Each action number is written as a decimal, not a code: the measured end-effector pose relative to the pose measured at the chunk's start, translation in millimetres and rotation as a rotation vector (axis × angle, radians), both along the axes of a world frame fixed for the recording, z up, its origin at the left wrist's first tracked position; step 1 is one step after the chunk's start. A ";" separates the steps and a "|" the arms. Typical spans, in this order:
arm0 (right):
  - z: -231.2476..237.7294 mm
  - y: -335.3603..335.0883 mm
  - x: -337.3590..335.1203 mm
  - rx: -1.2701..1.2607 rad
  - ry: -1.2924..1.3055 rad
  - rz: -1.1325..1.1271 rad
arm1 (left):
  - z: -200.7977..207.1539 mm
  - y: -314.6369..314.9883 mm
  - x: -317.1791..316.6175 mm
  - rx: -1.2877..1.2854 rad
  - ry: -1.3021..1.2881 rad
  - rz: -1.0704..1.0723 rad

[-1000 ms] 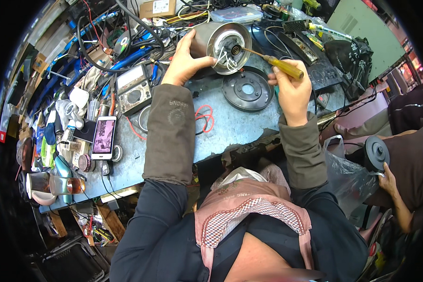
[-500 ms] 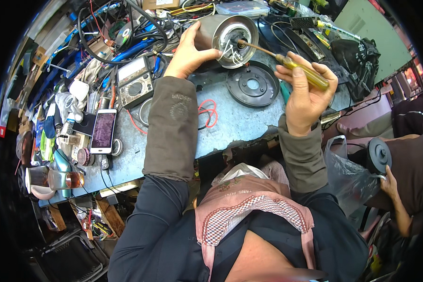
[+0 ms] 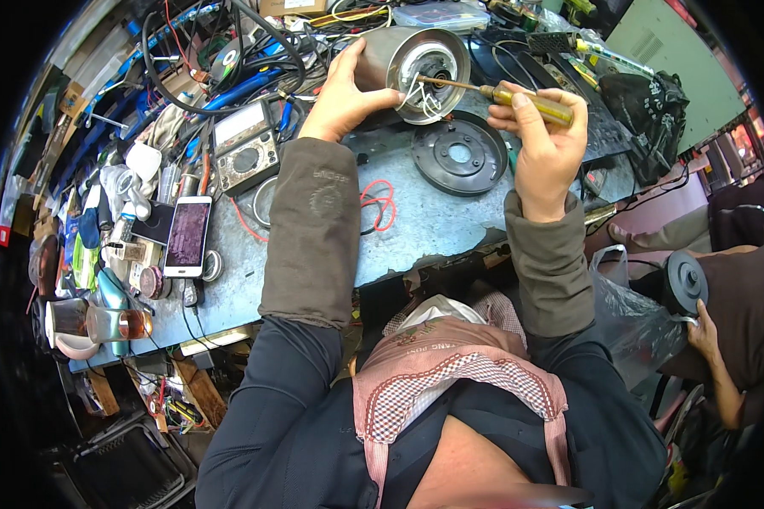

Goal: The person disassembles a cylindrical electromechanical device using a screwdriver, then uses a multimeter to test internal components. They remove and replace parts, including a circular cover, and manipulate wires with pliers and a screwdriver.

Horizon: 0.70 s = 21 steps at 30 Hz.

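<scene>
My left hand (image 3: pixel 339 106) is spread around the side of a steel kettle body (image 3: pixel 390 61), thumb near its rim and fingers along the wall, gripping it so that it lies tipped over with its open underside facing to my right. My right hand (image 3: pixel 550 140) is closed around the yellow handle of a screwdriver (image 3: pixel 494 93), whose long shaft runs leftward into that opening. The kettle body therefore sits between my two hands, touching the left and reached from the right only by the tool; whether the tip touches anything inside I cannot tell. Loose white wires (image 3: pixel 431 106) hang in the open underside. Just below it, between my forearms, a black round plate (image 3: pixel 433 163) with a central hole lies flat on the blue table (image 3: pixel 424 233), and a loop of red wire (image 3: pixel 388 204) rests near my left sleeve. Beyond that sleeve lie an analog multimeter (image 3: pixel 244 161) and a smartphone (image 3: pixel 188 237). Off to my right, another person's hand (image 3: pixel 705 331) holds a dark round disc (image 3: pixel 686 280) beside a clear plastic bag (image 3: pixel 632 327).
</scene>
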State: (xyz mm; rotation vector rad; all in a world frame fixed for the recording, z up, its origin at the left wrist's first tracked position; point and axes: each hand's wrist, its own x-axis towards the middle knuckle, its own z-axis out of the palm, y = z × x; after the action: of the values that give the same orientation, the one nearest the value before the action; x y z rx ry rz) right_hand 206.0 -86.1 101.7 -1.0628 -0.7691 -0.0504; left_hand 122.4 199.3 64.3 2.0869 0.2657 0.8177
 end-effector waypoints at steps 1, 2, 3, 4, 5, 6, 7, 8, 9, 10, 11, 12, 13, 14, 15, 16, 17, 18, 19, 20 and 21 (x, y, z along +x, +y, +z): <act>6.0 -0.3 1.4 -0.022 0.045 0.002 | 0.1 0.0 -1.4 -0.001 0.004 0.003; 10.0 -0.8 4.4 -0.046 0.044 0.008 | 0.3 -0.5 -1.4 -0.001 0.000 0.005; 13.5 -1.9 7.9 -0.070 0.042 0.013 | -0.2 -1.2 -1.2 -0.002 -0.004 0.007; 17.2 -3.9 9.5 -0.095 0.039 0.019 | -0.8 -2.0 -1.1 -0.002 -0.008 0.009; 21.3 -5.0 7.5 -0.063 0.040 0.051 | -0.6 -1.3 -0.1 -0.002 -0.009 -0.002; 20.9 -7.8 6.3 -0.089 -0.004 0.049 | -1.0 -2.0 1.3 -0.006 -0.009 -0.008; 19.6 -12.2 4.9 -0.115 -0.048 0.044 | -1.8 -3.9 3.4 -0.011 -0.010 -0.018; 18.9 -17.0 2.7 -0.138 -0.092 0.034 | -1.9 -4.6 6.8 -0.013 -0.012 -0.032; 19.7 -23.6 -1.8 -0.159 -0.156 0.023 | -3.7 -3.2 12.1 0.033 -0.013 -0.020; 16.2 -22.2 -1.4 -0.204 -0.237 -0.025 | -7.0 0.4 8.5 0.051 -0.024 -0.010; 20.4 -19.3 -5.2 -0.205 -0.322 -0.053 | -13.0 9.7 9.0 0.075 -0.039 -0.061; 19.2 -18.2 -2.4 -0.232 -0.421 -0.129 | -16.1 11.5 13.6 -0.002 -0.075 -0.157; 26.3 -17.6 -5.9 -0.297 -0.463 -0.228 | -10.6 10.4 7.2 0.009 -0.046 -0.144; 30.9 -15.4 -12.3 -0.367 -0.490 -0.315 | -13.9 18.9 1.6 0.010 -0.044 -0.141; 29.9 -14.3 -12.1 -0.436 -0.488 -0.409 | -5.0 6.3 -3.1 -0.164 -0.036 -0.159; 33.0 -14.5 -16.4 -0.483 -0.482 -0.452 | -5.9 12.1 -9.0 -0.152 -0.009 -0.122; 34.5 -15.7 -17.0 -0.439 -0.490 -0.423 | -7.0 13.3 -5.1 -0.156 -0.028 -0.140; 33.1 -15.3 -17.9 -0.395 -0.570 -0.390 | -5.2 10.5 -4.1 -0.177 -0.010 -0.139; 36.4 -21.1 -15.5 -0.408 -0.773 -0.403 | -6.0 5.1 1.8 -0.202 -0.024 -0.166; 39.3 -22.0 -15.3 -0.413 -0.979 -0.392 | -4.2 2.0 1.1 -0.227 -0.039 -0.171; 42.8 -22.7 -15.6 -0.343 -1.103 -0.361 | -4.1 2.1 1.9 -0.200 -0.042 -0.170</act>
State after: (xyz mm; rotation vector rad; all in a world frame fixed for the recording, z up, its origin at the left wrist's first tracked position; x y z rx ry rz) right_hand 190.3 -108.9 144.5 -1.4859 -1.5937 -0.8985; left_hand 124.3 201.4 60.2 1.8747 0.1396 0.7021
